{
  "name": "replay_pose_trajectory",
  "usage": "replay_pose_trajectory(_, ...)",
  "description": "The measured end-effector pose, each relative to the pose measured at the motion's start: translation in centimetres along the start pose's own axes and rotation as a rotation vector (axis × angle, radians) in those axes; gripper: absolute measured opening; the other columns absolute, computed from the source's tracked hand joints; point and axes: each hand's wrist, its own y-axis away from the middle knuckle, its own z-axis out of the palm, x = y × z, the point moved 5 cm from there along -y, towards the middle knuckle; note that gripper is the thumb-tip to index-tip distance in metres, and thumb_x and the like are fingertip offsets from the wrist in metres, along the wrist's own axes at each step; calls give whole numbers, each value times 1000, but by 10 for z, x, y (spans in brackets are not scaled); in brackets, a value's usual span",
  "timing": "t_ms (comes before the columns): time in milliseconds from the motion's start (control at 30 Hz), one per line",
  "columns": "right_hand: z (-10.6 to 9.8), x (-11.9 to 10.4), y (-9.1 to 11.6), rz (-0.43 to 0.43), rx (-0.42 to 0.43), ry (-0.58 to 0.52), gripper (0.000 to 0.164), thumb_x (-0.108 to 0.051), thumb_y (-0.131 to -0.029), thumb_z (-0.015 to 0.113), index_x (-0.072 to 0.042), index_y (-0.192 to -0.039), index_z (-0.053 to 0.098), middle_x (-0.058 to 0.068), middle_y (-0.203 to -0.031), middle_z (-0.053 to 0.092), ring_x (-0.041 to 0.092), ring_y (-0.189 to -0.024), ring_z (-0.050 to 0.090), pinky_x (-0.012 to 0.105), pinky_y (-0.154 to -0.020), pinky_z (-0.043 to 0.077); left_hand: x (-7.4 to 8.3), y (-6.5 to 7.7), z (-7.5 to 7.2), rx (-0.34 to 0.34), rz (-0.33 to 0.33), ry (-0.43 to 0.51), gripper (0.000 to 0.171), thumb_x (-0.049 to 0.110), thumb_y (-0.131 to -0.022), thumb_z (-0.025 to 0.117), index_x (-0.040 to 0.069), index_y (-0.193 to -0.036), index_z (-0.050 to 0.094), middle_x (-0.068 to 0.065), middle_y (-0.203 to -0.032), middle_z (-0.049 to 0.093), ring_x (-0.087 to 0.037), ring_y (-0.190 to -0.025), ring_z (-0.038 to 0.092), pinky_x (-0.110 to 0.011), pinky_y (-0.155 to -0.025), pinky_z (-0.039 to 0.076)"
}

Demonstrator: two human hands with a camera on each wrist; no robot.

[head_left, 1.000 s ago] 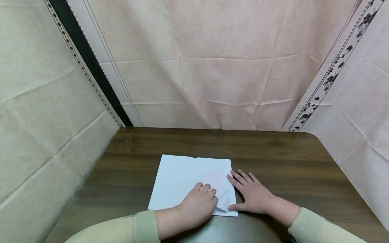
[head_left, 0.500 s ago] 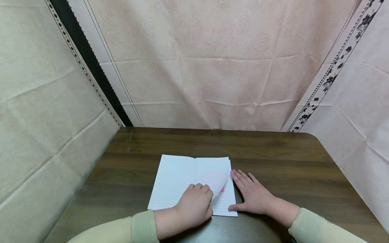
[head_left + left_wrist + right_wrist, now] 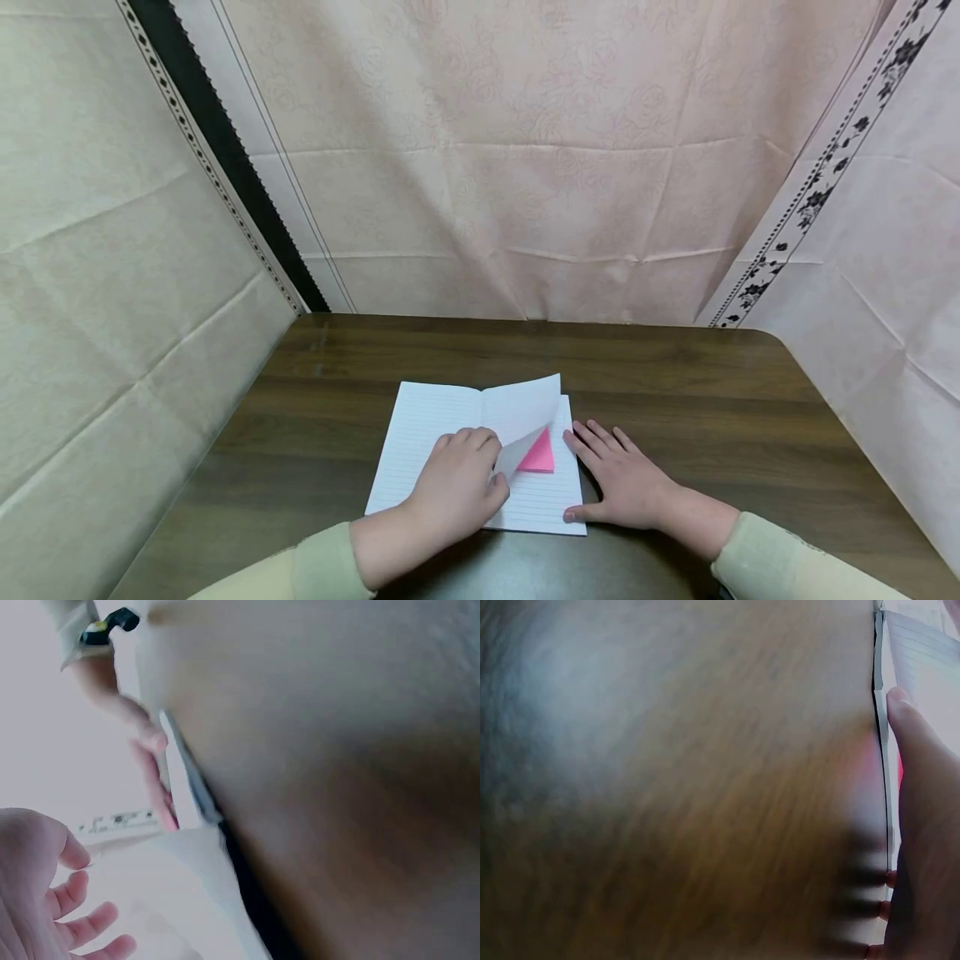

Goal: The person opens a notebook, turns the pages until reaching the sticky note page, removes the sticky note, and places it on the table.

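A lined notebook (image 3: 420,442) lies open on the wooden table. My left hand (image 3: 459,482) pinches the lower corner of its right-hand page (image 3: 525,408), which curls up and over to the left. Beneath that lifted page, part of a pink sticky note (image 3: 538,455) shows on the page below; the rest is covered. Fingers spread, my right hand (image 3: 626,479) rests at the notebook's right edge, thumb on the lower corner. The right wrist view shows that thumb (image 3: 904,712) on the notebook's edge. In the left wrist view, the left hand's fingers (image 3: 90,926) are curled near the paper.
The dark wooden table (image 3: 675,375) extends around the notebook on every side. Pale patterned cloth (image 3: 525,208) hangs behind the table's far edge, with more cloth along the left and right sides.
My left hand has moved left and slightly up, drawing the page corner with it. The page has lifted and the pink note has come into view. The right hand has barely moved.
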Motion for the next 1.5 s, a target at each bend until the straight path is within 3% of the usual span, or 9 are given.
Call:
replay_pose_trajectory(167, 1, -1, -1, -9, -4, 1, 114, -90, -75, 43, -13, -158, 26, 10, -162, 24, 34, -150, 18, 58, -115, 17, -15, 4, -16, 67, -74, 65, 19, 27, -89, 63, 11, -99, 66, 0, -109, 63, -23, -104, 59, -45, -88, 46)
replay_pose_trajectory(433, 2, 0, -1, -6, -19, 6, 113, -90, -75, 41, -14, -158, 26, 9, -163, 22, 33, -150, 17, 59, -115, 17, -41, 18, -37, 186, -150, 68, 10, 24, -90, 65, 14, -89, 68, 2, -105, 64, -24, -104, 61, -48, -90, 44)
replay_pose_trajectory(800, 1, 0, -1, -4, -27, -11, 112, -89, -76, 43, -14, -158, 26, 9, -163, 22, 33, -150, 16, 59, -115, 17, -67, 49, -47, 219, -206, -23, 7, 23, -87, 67, 16, -84, 68, 1, -104, 66, -28, -105, 60, -51, -93, 42)
replay_pose_trajectory(1300, 0, 0, -1, -1, -25, -14, 112, -90, -76, 43, -15, -158, 27, 9, -163, 22, 33, -150, 17, 58, -115, 17, -80, 62, -56, 246, -232, -78, 11, 23, -84, 68, 18, -75, 67, -1, -103, 67, -30, -104, 59, -51, -93, 40)
replay_pose_trajectory(1500, 1, -1, -1, -6, -27, -9, 113, -90, -76, 41, -14, -158, 27, 9, -163, 23, 33, -150, 17, 59, -115, 18, -84, 66, -57, 223, -254, -104, 13, 23, -81, 70, 19, -70, 64, -2, -103, 67, -30, -104, 58, -51, -93, 40)
